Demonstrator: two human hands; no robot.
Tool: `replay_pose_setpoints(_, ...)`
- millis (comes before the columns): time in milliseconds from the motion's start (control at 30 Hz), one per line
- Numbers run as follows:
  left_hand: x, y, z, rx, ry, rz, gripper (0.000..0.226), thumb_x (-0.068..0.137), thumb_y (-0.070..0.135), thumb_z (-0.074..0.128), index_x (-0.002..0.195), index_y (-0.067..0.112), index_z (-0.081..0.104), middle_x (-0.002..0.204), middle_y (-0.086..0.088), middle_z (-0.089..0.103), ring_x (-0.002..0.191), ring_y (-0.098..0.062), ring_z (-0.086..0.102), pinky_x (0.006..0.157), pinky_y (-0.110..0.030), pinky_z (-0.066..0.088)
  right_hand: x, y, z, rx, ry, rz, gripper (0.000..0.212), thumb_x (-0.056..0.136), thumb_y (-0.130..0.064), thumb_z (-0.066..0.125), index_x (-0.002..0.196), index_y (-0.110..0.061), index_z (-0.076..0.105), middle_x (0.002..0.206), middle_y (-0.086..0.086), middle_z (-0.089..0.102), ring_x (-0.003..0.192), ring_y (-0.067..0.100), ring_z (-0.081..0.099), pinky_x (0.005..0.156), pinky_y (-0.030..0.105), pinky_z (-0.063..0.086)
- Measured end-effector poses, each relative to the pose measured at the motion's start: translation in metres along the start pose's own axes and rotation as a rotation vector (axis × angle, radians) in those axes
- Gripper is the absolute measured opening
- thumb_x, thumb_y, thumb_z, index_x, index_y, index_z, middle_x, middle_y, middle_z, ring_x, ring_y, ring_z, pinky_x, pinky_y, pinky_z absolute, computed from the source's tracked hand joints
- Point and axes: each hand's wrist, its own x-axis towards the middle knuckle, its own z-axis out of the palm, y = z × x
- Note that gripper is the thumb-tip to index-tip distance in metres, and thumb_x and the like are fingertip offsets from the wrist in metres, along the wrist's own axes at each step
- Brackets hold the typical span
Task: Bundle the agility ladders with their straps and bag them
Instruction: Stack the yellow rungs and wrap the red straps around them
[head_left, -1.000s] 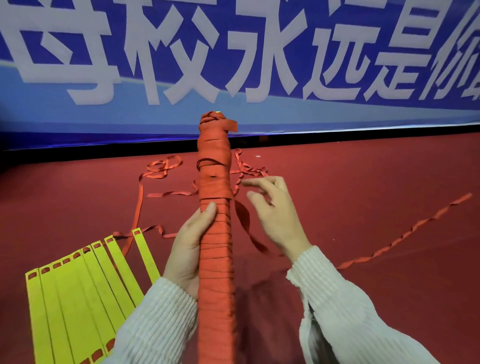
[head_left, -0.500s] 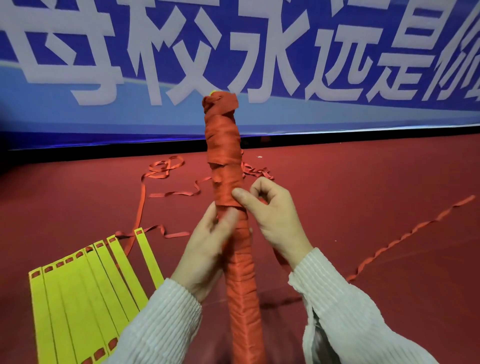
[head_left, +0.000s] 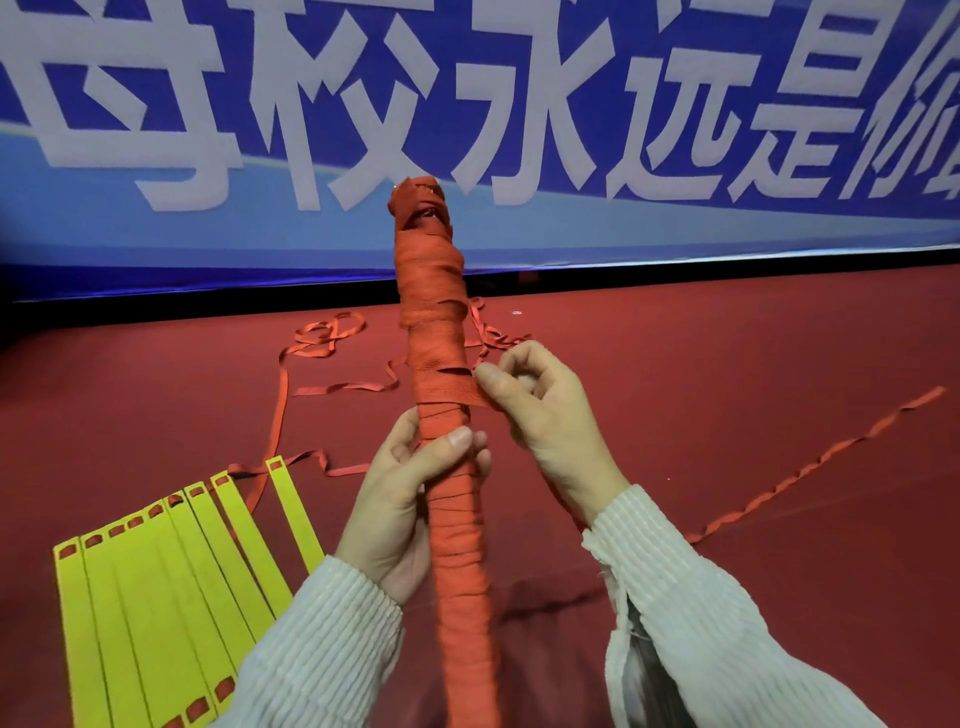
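Wrapping in progress, judged from the lie of the hands. Right hand (head_left: 545, 410): fingers curled, thumb and forefinger pinched on the red strap (head_left: 470, 395) where it meets the bundle. Left hand (head_left: 410, 499): clamped round the wrapped ladder bundle (head_left: 441, 415) at mid-length, thumb laid across the front. Bundle: held near upright, leaning slightly away, bound in red webbing along its visible length; turns close and even low down, looser and crossed toward the top. Loose strap tail (head_left: 810, 467): trailed over the red floor (head_left: 727, 364) to the right. Second ladder (head_left: 171, 571): yellow rungs fanned flat on the floor at lower left, its own strap (head_left: 322, 332) in loops beyond. Bag: not seen. Advice: tension is best kept by the right hand while each turn is laid touching the previous one; the bundle should be rotated by the left without loosening its hold, lest slack turns slip.
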Motion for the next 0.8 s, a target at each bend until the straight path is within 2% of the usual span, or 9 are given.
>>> replay_pose_setpoints(100,-0.006,0.000,0.003,-0.126,-0.077,-0.069,0.069,0.058,0.016,0.101,0.119,-0.001,0.072,0.108,-0.020,0.074,0.096,-0.025,0.076,0.086,-0.040,0.063,-0.004,0.006,0.000,0.005,-0.126,0.047,0.023,0.098,-0.028,0.067,0.118,-0.018,0.062,0.078,-0.010,0.067,0.069,0.000,0.062,0.070,0.018,0.049)
replay_pose_setpoints(167,-0.008,-0.001,0.009,-0.110,-0.082,-0.095,0.059,0.071,0.025,0.095,0.120,0.002,0.073,0.111,-0.021,0.074,0.101,-0.027,0.076,0.086,-0.044,0.063,-0.004,0.004,0.001,0.001,-0.138,0.061,0.022,0.098,-0.033,0.065,0.107,-0.012,0.067,0.071,-0.012,0.066,0.062,0.000,0.059,0.062,0.018,0.048)
replay_pose_setpoints(233,-0.007,-0.003,0.014,0.191,-0.024,-0.086,0.048,0.088,0.041,0.076,0.126,0.012,0.070,0.119,-0.020,0.073,0.104,-0.031,0.073,0.084,-0.048,0.064,-0.002,0.003,0.000,-0.018,-0.011,0.045,0.018,0.095,-0.029,0.071,0.094,-0.011,0.072,0.068,-0.009,0.066,0.057,0.004,0.057,0.053,0.022,0.046)
replay_pose_setpoints(300,-0.007,-0.011,0.017,0.433,-0.013,-0.080,0.046,0.087,0.050,0.073,0.125,0.025,0.066,0.111,-0.014,0.073,0.092,-0.028,0.072,0.078,-0.045,0.063,-0.001,0.005,-0.002,-0.035,0.075,0.031,0.013,0.090,-0.026,0.078,0.092,-0.013,0.076,0.075,-0.005,0.072,0.067,0.011,0.062,0.060,0.033,0.052)
replay_pose_setpoints(400,-0.009,-0.020,0.020,0.535,0.045,0.017,0.033,0.080,0.031,0.084,0.110,0.030,0.069,0.083,0.000,0.069,0.072,-0.017,0.063,0.065,-0.033,0.055,-0.003,0.009,-0.004,-0.054,0.024,0.045,0.011,0.089,-0.027,0.078,0.092,-0.016,0.077,0.084,-0.004,0.075,0.078,0.010,0.065,0.075,0.035,0.055)
replay_pose_setpoints(467,-0.007,-0.019,0.019,0.504,0.132,0.076,0.032,0.080,0.015,0.088,0.104,0.018,0.067,0.073,-0.005,0.061,0.060,-0.019,0.056,0.055,-0.031,0.051,-0.004,0.006,-0.003,-0.076,-0.023,0.053,0.022,0.095,-0.035,0.072,0.086,-0.015,0.075,0.081,-0.006,0.071,0.076,0.008,0.061,0.074,0.030,0.051)
replay_pose_setpoints(533,-0.005,-0.013,0.018,0.431,0.129,0.041,0.042,0.073,0.017,0.091,0.099,0.009,0.060,0.071,-0.009,0.057,0.055,-0.021,0.052,0.051,-0.030,0.051,-0.002,0.002,-0.003,-0.062,0.026,0.025,0.040,0.094,-0.049,0.069,0.084,-0.010,0.075,0.081,-0.001,0.073,0.078,0.013,0.064,0.076,0.036,0.052)
replay_pose_setpoints(633,-0.011,-0.009,0.018,0.215,-0.022,-0.131,0.051,0.061,0.023,0.090,0.098,0.005,0.059,0.072,-0.011,0.055,0.050,-0.018,0.051,0.047,-0.029,0.049,-0.002,-0.003,0.000,-0.034,0.150,-0.068,0.048,0.087,-0.053,0.065,0.086,-0.005,0.070,0.074,0.007,0.071,0.071,0.015,0.063,0.069,0.033,0.053)
replay_pose_setpoints(800,-0.019,-0.002,0.006,-0.086,-0.290,-0.309,0.054,0.057,0.026,0.099,0.098,0.006,0.070,0.071,-0.008,0.055,0.046,-0.017,0.055,0.044,-0.028,0.051,-0.009,-0.012,0.024,0.247,-0.045,0.143,0.053,0.087,-0.046,0.071,0.113,-0.005,0.050,0.084,0.020,0.075,0.072,0.034,0.067,0.060,0.041,0.055)
